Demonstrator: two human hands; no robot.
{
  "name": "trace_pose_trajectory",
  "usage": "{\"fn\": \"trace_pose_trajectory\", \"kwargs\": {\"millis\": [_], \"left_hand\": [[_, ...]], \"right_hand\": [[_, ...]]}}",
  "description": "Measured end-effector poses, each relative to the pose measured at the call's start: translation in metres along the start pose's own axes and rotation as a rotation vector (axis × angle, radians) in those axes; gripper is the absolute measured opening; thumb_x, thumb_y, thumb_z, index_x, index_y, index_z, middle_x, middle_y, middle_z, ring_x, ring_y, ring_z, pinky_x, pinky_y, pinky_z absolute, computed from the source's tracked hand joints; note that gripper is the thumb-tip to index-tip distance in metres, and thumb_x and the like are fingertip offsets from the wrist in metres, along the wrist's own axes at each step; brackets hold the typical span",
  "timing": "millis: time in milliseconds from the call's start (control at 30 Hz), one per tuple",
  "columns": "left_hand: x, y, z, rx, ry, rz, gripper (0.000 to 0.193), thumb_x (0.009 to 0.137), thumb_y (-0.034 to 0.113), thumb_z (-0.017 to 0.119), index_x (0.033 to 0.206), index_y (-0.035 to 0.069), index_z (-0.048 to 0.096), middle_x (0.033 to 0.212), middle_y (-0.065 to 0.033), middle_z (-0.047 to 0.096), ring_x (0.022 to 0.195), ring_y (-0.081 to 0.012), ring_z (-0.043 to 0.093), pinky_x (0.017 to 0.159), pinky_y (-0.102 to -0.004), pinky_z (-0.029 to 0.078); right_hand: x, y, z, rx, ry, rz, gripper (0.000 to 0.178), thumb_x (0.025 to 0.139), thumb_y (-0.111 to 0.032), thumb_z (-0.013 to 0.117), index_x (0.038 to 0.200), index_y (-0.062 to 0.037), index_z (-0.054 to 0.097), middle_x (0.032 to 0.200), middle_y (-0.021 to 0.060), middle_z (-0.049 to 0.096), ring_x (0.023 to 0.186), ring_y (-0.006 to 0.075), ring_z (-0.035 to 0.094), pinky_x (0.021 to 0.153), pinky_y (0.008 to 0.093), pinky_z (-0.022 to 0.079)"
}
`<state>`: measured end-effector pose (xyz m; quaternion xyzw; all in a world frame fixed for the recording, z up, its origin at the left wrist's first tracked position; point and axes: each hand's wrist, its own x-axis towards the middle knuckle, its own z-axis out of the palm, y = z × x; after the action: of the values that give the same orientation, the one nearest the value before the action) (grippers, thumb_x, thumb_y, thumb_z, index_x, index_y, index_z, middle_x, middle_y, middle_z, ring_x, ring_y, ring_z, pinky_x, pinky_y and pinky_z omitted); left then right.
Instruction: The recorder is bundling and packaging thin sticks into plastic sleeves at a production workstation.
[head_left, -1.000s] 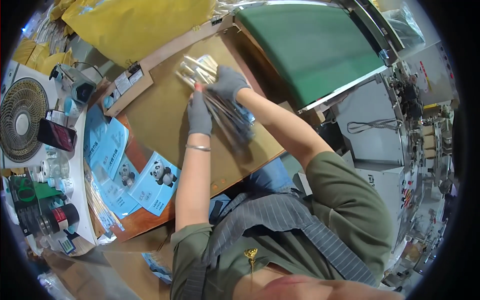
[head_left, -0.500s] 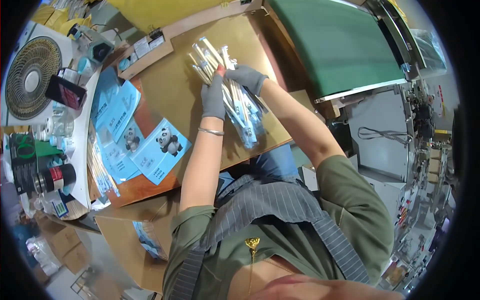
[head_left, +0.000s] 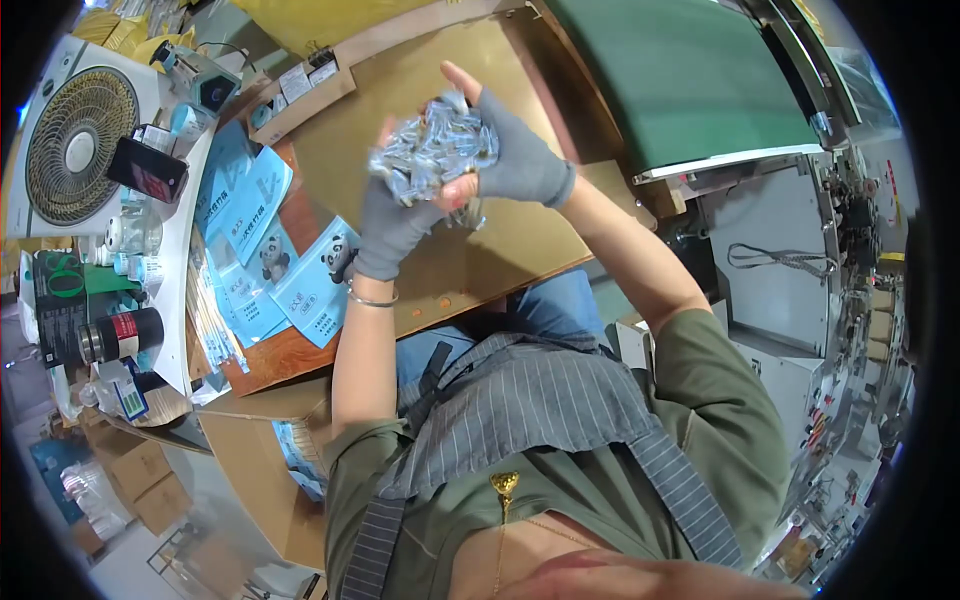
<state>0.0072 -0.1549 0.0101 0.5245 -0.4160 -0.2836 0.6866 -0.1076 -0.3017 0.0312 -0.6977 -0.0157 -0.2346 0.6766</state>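
A thick bundle of wrapped chopsticks stands almost end-on to me above the brown work board, its plastic-covered tips making a blurred, silvery cluster. My left hand, in a grey fingerless glove, grips the bundle from the near left side, its thumb across the front. My right hand, gloved the same way, cups the right side with the thumb sticking up; its other fingers are hidden behind the bundle. Blue printed packaging bags with a panda picture lie on the table to the left of my left hand.
More wrapped chopsticks lie along the left table edge. Beyond them are a phone, a fan and a black cup. A green conveyor belt runs at the far right. An open cardboard box sits below the table's left end.
The chopstick bundle has turned from lying lengthwise toward me to end-on. My left hand has moved left and nearer; my right hand has shifted to the bundle's right side, thumb raised.
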Motion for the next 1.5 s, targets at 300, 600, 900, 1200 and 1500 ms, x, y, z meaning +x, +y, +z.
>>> {"fn": "trace_pose_trajectory", "kwargs": {"millis": [300,600,900,1200,1500], "left_hand": [[-0.062,0.021,0.005,0.138,-0.136,-0.118,0.046,0.075,0.025,0.074,0.112,0.005,0.057,0.105,-0.0059,0.063,0.096,-0.0185,0.061,0.083,-0.0327,0.051],[-0.15,0.029,-0.012,0.402,-0.147,-0.491,0.053,0.079,0.033,0.07,0.115,-0.003,0.055,0.112,-0.0174,0.06,0.101,-0.0276,0.059,0.084,-0.0374,0.048],[-0.231,-0.02,-0.119,1.749,-0.285,-0.197,0.058,0.074,0.018,0.065,0.122,-0.006,0.046,0.13,-0.0241,0.048,0.12,-0.0354,0.047,0.094,-0.0417,0.042],[-0.235,-0.011,-0.107,1.335,0.102,-0.049,0.016,0.082,0.015,0.064,0.092,0.003,0.063,0.091,-0.0137,0.066,0.083,-0.0288,0.064,0.069,-0.0336,0.049],[-0.158,-0.064,-0.066,0.862,0.393,-0.147,0.04,0.091,0.035,0.057,0.073,-0.001,0.057,0.063,-0.021,0.054,0.057,-0.0332,0.054,0.055,-0.0413,0.04]], "right_hand": [[-0.031,-0.072,0.071,0.206,0.064,0.28,0.067,0.074,-0.02,0.076,0.131,-0.0039,0.044,0.117,0.0085,0.056,0.108,0.0175,0.053,0.093,0.0317,0.043],[-0.069,0.012,0.064,0.648,-0.199,0.595,0.02,0.082,-0.02,0.065,0.083,-0.0001,0.063,0.08,0.0112,0.064,0.078,0.0204,0.062,0.072,0.0298,0.048],[-0.074,0.005,0.076,0.678,-0.116,0.586,0.019,0.081,-0.02,0.062,0.082,-0.0008,0.06,0.079,0.0104,0.062,0.078,0.0203,0.06,0.073,0.0298,0.047],[-0.075,0.002,0.074,0.627,-0.15,0.575,0.019,0.082,-0.019,0.057,0.084,-0.0003,0.059,0.077,0.0101,0.06,0.083,0.0259,0.06,0.076,0.0338,0.049],[-0.053,0.021,0.109,0.421,-0.334,0.773,0.035,0.08,-0.018,0.058,0.109,0.0016,0.063,0.084,0.01,0.066,0.073,0.0144,0.062,0.068,0.0265,0.049]]}}
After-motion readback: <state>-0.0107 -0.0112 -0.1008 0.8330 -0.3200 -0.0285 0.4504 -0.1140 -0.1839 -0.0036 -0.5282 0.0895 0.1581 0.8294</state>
